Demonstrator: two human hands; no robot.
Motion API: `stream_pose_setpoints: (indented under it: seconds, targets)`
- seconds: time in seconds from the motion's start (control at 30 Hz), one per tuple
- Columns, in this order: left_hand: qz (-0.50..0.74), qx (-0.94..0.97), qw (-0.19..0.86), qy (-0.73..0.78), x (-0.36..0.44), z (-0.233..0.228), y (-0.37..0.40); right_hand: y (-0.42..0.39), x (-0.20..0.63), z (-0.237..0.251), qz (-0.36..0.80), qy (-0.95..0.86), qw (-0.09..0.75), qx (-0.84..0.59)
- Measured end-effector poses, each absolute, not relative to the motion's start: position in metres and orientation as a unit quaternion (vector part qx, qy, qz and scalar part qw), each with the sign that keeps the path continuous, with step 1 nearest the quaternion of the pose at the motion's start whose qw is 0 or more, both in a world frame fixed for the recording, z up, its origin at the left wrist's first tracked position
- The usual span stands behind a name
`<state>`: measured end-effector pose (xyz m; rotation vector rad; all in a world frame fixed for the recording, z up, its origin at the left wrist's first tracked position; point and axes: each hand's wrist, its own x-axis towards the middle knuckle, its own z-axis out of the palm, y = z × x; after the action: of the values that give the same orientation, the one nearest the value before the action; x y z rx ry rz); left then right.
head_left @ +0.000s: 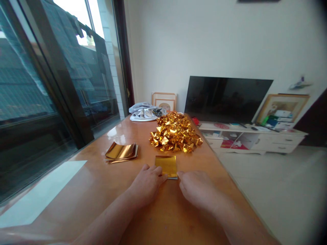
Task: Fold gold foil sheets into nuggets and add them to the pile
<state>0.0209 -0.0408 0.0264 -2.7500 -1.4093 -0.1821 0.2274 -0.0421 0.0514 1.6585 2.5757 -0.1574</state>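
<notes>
The gold sheet point(166, 165) under the fingertips is thin foil paper, smooth and mirror-glossy, as is the loose stack of sheets point(121, 151) beside it, whose top sheet curls and shines. The heap of folded pieces point(175, 133) is the same foil, creased and glittering. The worktop point(102, 190) is polished orange-brown wood, smooth and reflective; the bundle of cloth point(143, 112) looks soft and matt

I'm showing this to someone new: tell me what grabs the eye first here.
A glittering heap of folded gold foil pieces sits mid-table, beyond the hands. Nearer, the left hand and right hand press the near edge of one gold sheet. A stack of gold sheets lies to the left.
</notes>
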Motion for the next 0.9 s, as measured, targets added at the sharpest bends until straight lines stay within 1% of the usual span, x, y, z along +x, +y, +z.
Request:
stream_pose_setpoints:
  seconds: [0.07,0.27,0.53,0.9]
  targets:
    - [-0.057,-0.887,0.023,-0.457,0.022,0.026,-0.041,-0.043,0.226,0.049,-0.046,0.848,0.031,0.528]
    - [-0.046,-0.886,0.023,-0.461,0.024,0.028,-0.044,-0.047,0.223,0.042,-0.078,0.851,0.063,0.515]
    - [-0.056,-0.878,0.048,-0.474,0.03,0.027,-0.05,-0.048,0.224,0.046,-0.069,0.863,0.062,0.497]
    - [-0.035,-0.882,0.022,-0.469,0.02,0.041,-0.054,-0.046,0.226,0.052,-0.096,0.857,0.068,0.501]
